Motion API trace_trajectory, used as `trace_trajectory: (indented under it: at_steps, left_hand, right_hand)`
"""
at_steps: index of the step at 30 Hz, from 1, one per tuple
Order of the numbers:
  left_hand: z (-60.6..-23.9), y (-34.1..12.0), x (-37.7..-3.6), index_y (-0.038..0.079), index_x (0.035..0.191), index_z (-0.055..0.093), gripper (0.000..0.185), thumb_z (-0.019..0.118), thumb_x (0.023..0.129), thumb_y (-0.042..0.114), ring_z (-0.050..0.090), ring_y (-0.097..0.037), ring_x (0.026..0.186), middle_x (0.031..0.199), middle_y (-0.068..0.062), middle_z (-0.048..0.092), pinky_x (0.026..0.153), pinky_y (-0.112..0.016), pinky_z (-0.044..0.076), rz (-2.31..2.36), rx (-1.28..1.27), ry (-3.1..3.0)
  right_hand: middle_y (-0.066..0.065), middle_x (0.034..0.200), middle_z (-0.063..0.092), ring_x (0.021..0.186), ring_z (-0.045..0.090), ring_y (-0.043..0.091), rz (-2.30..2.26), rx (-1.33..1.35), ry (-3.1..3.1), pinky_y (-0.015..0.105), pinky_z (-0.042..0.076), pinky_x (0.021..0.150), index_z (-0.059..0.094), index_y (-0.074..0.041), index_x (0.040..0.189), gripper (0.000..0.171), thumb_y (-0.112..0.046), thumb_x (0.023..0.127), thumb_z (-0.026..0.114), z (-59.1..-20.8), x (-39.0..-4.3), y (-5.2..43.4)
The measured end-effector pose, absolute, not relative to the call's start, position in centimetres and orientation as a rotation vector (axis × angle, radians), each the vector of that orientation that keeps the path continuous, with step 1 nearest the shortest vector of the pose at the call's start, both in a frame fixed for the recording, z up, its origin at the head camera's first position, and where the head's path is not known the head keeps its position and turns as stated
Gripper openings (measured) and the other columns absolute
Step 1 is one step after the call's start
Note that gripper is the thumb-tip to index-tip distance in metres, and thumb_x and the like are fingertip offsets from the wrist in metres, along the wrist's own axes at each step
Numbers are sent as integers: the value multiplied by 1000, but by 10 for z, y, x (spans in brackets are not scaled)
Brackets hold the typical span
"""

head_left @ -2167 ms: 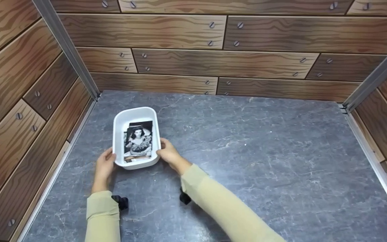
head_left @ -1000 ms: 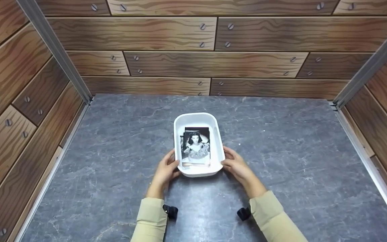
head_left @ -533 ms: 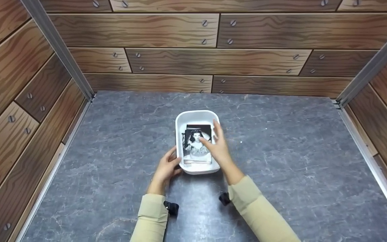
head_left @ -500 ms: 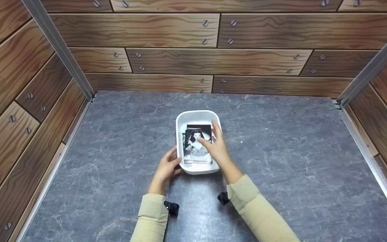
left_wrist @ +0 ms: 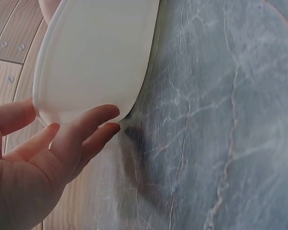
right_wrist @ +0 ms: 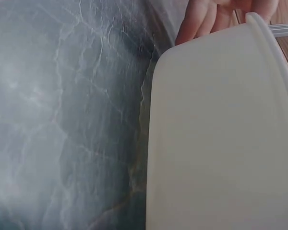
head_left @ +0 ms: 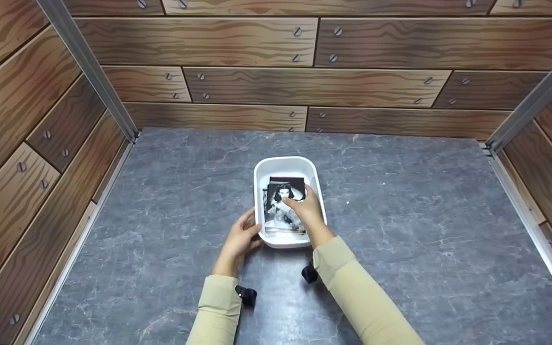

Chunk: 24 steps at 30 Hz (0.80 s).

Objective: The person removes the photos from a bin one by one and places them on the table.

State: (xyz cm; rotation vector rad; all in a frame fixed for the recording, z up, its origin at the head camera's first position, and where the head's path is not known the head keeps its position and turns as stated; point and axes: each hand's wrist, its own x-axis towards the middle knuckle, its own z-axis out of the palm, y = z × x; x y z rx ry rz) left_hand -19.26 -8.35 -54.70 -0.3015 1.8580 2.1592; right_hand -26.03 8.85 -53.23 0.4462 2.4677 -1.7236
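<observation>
A white rectangular tub (head_left: 285,163) with rounded corners stands on the table, holding a small stack of photos (head_left: 283,218). The top photo is a black-and-white portrait. My left hand (head_left: 238,237) grips the tub's near left corner, thumb at the rim and fingers against the outer wall. The left wrist view shows this hand (left_wrist: 53,153) by the tub wall (left_wrist: 96,62). My right hand (head_left: 307,207) reaches into the tub over the photos. Its thumb lies over the top photo and its fingers are along the stack's right edge, partly hidden. The right wrist view shows mostly the tub's outer wall (right_wrist: 221,134).
The grey marbled tabletop (head_left: 424,230) spreads around the tub. Wood-patterned panels (head_left: 247,86) form the back wall and the two sides, with metal posts at the corners. A small black camera (head_left: 246,296) sits at the left wrist, another (head_left: 309,273) at the right.
Both hands carried the tub from the left to the middle. Then the right hand let go of its side and came down into the tub over the photos. The left hand kept its grip.
</observation>
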Motion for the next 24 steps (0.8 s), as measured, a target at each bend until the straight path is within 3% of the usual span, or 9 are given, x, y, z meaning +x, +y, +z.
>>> trace_trajectory:
  at_steps: [5, 7, 11, 17, 21, 24]
  left_hand:
    - [-547, -84, -192, 4, 151, 29, 58, 49, 96, 1, 55, -31, 112, 148, -31, 35, 73, -32, 57, 2158, -275, 1852]
    - [-546, -84, -192, 4, 151, 28, 58, 49, 97, 1, 55, -31, 113, 148, -32, 35, 74, -33, 57, 2158, -269, 1852]
    - [-545, -85, -191, 3, 150, 29, 57, 49, 96, 0, 56, -30, 110, 147, -32, 36, 73, -32, 58, 2161, -269, 1860]
    - [-545, -86, -193, 3, 150, 30, 57, 48, 96, -1, 57, -29, 107, 144, -32, 40, 71, -31, 57, 2176, -269, 1848]
    - [-546, -85, -193, 2, 150, 28, 58, 49, 96, -1, 55, -32, 112, 145, -33, 38, 75, -34, 58, 2188, -253, 1830]
    - [-547, -85, -193, 2, 150, 27, 59, 49, 96, -1, 54, -32, 113, 147, -33, 35, 76, -36, 58, 2194, -252, 1822]
  right_hand:
    - [19, 150, 39, 138, 34, 37, -1454, 478, 2603, 46, 31, 115, 36, -10, 149, 88, -29, 76, 80, -546, -270, 89]
    - [20, 144, 45, 131, 39, 39, -1400, 482, 2695, 47, 36, 109, 43, -8, 144, 86, -30, 71, 82, -581, -288, 89]
    - [26, 139, 45, 126, 41, 42, -1379, 519, 2680, 47, 38, 107, 47, -4, 141, 81, -21, 70, 81, -606, -307, 85]
    - [28, 144, 39, 134, 36, 40, -1415, 474, 2598, 45, 36, 111, 44, 1, 143, 71, -6, 77, 71, -549, -278, 78]
    - [27, 147, 40, 138, 33, 39, -1339, 399, 2666, 45, 33, 113, 41, 2, 144, 69, -10, 81, 65, -538, -267, 78]
    - [24, 147, 41, 136, 37, 37, -1343, 420, 2657, 44, 40, 107, 42, -3, 145, 67, -10, 82, 63, -538, -265, 80]
